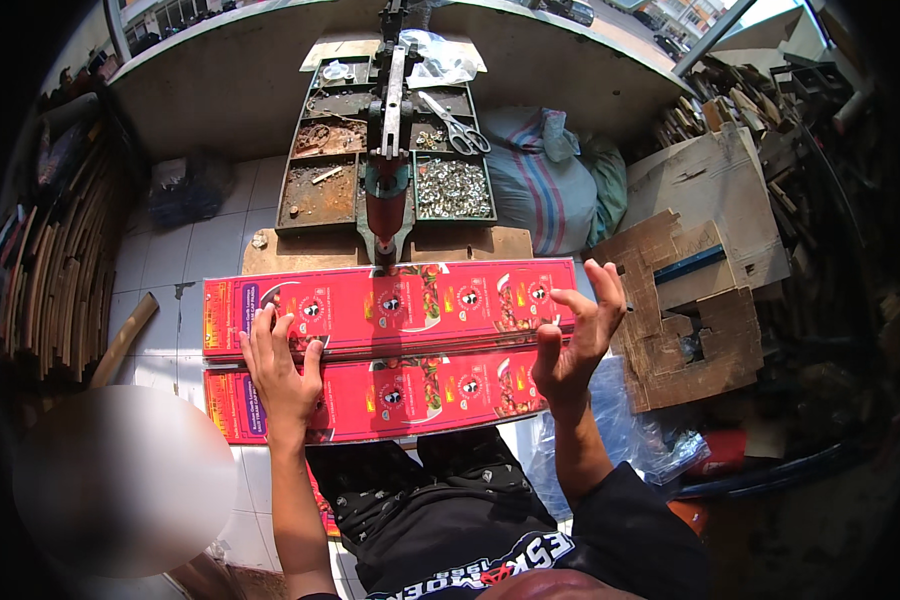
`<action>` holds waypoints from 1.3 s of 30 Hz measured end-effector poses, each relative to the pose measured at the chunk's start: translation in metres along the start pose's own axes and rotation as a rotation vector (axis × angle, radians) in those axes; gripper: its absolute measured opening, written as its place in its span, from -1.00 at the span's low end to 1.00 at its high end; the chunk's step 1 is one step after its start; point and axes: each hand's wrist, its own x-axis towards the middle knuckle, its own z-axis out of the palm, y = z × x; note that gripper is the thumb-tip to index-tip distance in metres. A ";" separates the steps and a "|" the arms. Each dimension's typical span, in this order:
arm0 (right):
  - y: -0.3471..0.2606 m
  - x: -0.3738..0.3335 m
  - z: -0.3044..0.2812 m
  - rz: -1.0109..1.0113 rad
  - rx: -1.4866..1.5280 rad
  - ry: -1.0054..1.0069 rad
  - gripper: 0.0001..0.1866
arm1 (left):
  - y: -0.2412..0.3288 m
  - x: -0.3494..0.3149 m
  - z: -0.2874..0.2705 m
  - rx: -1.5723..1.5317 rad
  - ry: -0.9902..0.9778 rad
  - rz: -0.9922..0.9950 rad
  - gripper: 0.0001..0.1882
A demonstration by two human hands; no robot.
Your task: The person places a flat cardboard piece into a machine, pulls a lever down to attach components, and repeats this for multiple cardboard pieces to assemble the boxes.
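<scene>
While both hands lay open, L hand pressed flat on the red box under the press; R hand touched its right end w/ fingers spread.

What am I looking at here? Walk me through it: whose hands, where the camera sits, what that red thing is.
The single picture comes from a camera on a person's head, looking down, so edges bend. The forearms rising from below are that person's own. The left hand lies flat on a long red printed cardboard sheet, folded along its length. The right hand touches the sheet's right end with fingers spread; neither hand grips. The sheet's far edge sits under the head of a red stand-mounted press. Behind it lies a compartment tray of small metal pieces, with scissors on top. Brown cardboard scraps lie to the right.
</scene>
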 end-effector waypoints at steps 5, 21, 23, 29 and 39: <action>0.008 0.006 -0.010 -0.191 0.265 0.461 -0.59 | -0.002 -0.002 -0.008 0.000 0.003 -0.033 -0.46; 0.032 -0.049 0.043 0.100 0.030 0.040 -0.61 | 0.005 0.000 -0.001 -0.035 0.000 -0.024 -0.45; 0.028 -0.046 0.051 0.084 -0.135 -0.338 -0.68 | 0.002 0.001 -0.002 -0.031 0.011 -0.021 -0.45; -0.017 0.003 -0.007 0.035 0.032 0.030 -0.68 | -0.004 -0.003 -0.003 -0.040 0.014 -0.016 -0.47; 0.023 -0.056 0.048 -0.040 -0.013 -0.124 -0.61 | -0.007 -0.005 -0.009 -0.076 0.045 -0.018 -0.45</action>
